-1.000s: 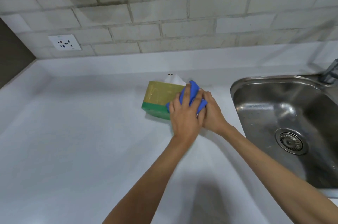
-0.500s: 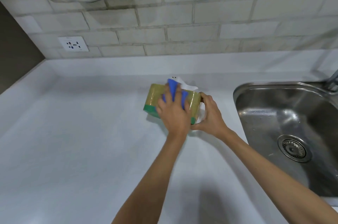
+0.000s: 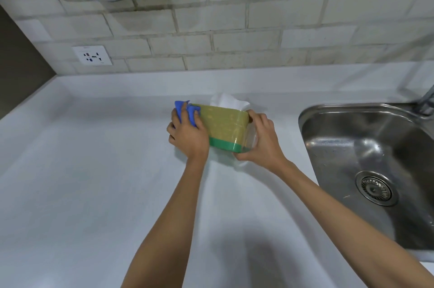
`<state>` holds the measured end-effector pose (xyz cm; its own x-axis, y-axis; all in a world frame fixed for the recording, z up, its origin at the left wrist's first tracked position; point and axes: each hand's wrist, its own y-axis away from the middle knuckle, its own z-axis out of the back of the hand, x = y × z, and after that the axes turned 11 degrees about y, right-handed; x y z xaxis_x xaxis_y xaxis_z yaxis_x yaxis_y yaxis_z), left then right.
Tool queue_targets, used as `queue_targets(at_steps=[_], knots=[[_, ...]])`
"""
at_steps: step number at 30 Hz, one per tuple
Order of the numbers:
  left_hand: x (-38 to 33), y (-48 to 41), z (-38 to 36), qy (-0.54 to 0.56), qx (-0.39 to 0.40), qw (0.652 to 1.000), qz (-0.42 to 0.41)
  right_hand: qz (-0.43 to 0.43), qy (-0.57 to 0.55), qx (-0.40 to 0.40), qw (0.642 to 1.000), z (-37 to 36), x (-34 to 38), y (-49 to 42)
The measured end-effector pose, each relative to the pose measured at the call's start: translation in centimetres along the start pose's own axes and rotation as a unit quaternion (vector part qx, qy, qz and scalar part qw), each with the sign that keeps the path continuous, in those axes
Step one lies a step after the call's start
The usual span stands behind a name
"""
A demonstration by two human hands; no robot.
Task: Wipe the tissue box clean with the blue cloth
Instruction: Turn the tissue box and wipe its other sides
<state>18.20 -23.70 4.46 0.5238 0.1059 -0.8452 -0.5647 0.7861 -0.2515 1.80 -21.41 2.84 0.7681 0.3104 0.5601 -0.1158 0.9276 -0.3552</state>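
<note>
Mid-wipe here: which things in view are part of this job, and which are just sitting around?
In the job:
tissue box
blue cloth, gripped in the left hand
right hand, steadying the box's right end

Just there:
sink
tap
wall socket
countertop

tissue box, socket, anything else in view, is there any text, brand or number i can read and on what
No text can be read in this view.
Tissue box: yellow with a green band, no legible print.
Wall socket: a faint mark at its top edge, too small and blurred to read.
Blue cloth, sink, wall tiles: no lettering visible.
</note>
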Motion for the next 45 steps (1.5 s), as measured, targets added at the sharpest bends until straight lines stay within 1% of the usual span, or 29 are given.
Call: queue_targets(at_steps=[1, 3, 5, 6, 8, 10, 12, 13, 15, 16, 17, 18, 22, 24, 25, 27, 29, 31, 32, 34, 35, 39, 41, 43, 45], knots=[[-0.3, 0.4, -0.1, 0.001, 0.002, 1.0, 0.011, 0.008, 0.01, -0.003, 1.0, 0.0, 0.4, -0.2], [-1.3, 2.1, -0.5, 0.013, 0.017, 1.0, -0.002, 0.023, 0.038, -0.02, 0.999, -0.1, 1.1, -0.5], [-2.5, 4.6, -0.6, 0.049, 0.035, 0.998, -0.016, 0.041, 0.091, -0.037, 0.994, -0.2, 1.6, -0.8], [-3.0, 5.8, -0.7, 0.067, 0.045, 0.997, -0.008, 0.049, 0.121, -0.044, 0.99, -0.2, 1.7, -0.9], [-3.1, 7.3, -0.2, 0.1, 0.063, 0.992, 0.043, 0.069, 0.17, -0.069, 0.981, -0.6, 2.5, -0.5], [-3.4, 7.1, 0.1, 0.152, 0.071, 0.977, 0.129, 0.101, 0.219, -0.111, 0.964, -1.0, 3.0, -0.2], [-3.4, 6.0, 0.5, 0.218, 0.082, 0.945, 0.231, 0.13, 0.27, -0.137, 0.944, -1.4, 3.6, -0.1], [-3.1, 5.4, 0.6, 0.264, 0.09, 0.92, 0.274, 0.144, 0.294, -0.149, 0.933, -1.7, 3.8, -0.1], [-2.3, 4.6, 0.9, 0.371, 0.115, 0.855, 0.344, 0.175, 0.324, -0.182, 0.912, -2.1, 3.7, 0.1], [-1.9, 4.3, 1.0, 0.407, 0.138, 0.824, 0.37, 0.186, 0.338, -0.194, 0.902, -2.2, 3.6, 0.3], [-1.4, 4.2, 1.1, 0.424, 0.165, 0.802, 0.387, 0.194, 0.351, -0.199, 0.894, -2.3, 3.5, 0.5], [-1.0, 4.0, 1.3, 0.428, 0.187, 0.79, 0.398, 0.201, 0.359, -0.199, 0.889, -2.4, 3.5, 0.6], [0.2, 2.9, 1.6, 0.423, 0.246, 0.773, 0.405, 0.243, 0.359, -0.163, 0.886, -2.5, 3.2, 0.9], [0.6, 2.2, 1.9, 0.429, 0.266, 0.757, 0.415, 0.242, 0.315, -0.135, 0.908, -2.2, 2.6, 1.3], [0.8, 1.9, 2.1, 0.428, 0.273, 0.753, 0.419, 0.212, 0.279, -0.124, 0.928, -1.9, 2.2, 1.7], [1.5, 1.3, 2.1, 0.42, 0.28, 0.761, 0.407, 0.105, 0.192, -0.111, 0.969, -1.2, 1.4, 2.3], [2.0, 0.9, 1.9, 0.405, 0.289, 0.781, 0.379, 0.013, 0.128, -0.084, 0.988, -0.8, 0.8, 2.7], [2.1, 0.8, 1.5, 0.366, 0.298, 0.811, 0.347, -0.028, 0.083, -0.046, 0.995, -1.0, 0.6, 2.9], [2.0, 0.8, 1.4, 0.347, 0.296, 0.827, 0.328, -0.042, 0.057, -0.039, 0.997, -1.2, 0.5, 3.0], [1.7, 1.0, 1.1, 0.333, 0.277, 0.851, 0.296, -0.073, 0.008, -0.041, 0.996, -1.6, 0.6, 3.1], [1.7, 1.1, 1.0, 0.334, 0.266, 0.857, 0.288, -0.087, -0.007, -0.043, 0.995, -1.8, 0.6, 3.3], [2.0, 1.6, 0.4, 0.312, 0.233, 0.871, 0.302, -0.113, -0.026, -0.05, 0.992, -2.8, 0.5, 4.0], [1.7, 1.8, 0.5, 0.317, 0.192, 0.876, 0.308, -0.12, -0.038, -0.047, 0.991, -3.0, 0.7, 4.4], [1.7, 2.2, 0.7, 0.352, 0.145, 0.862, 0.334, -0.119, -0.055, -0.037, 0.991, -3.2, 0.9, 4.9], [2.1, 3.3, 1.6, 0.381, 0.127, 0.837, 0.372, -0.126, -0.072, -0.033, 0.989, -3.2, 1.4, 5.7]])
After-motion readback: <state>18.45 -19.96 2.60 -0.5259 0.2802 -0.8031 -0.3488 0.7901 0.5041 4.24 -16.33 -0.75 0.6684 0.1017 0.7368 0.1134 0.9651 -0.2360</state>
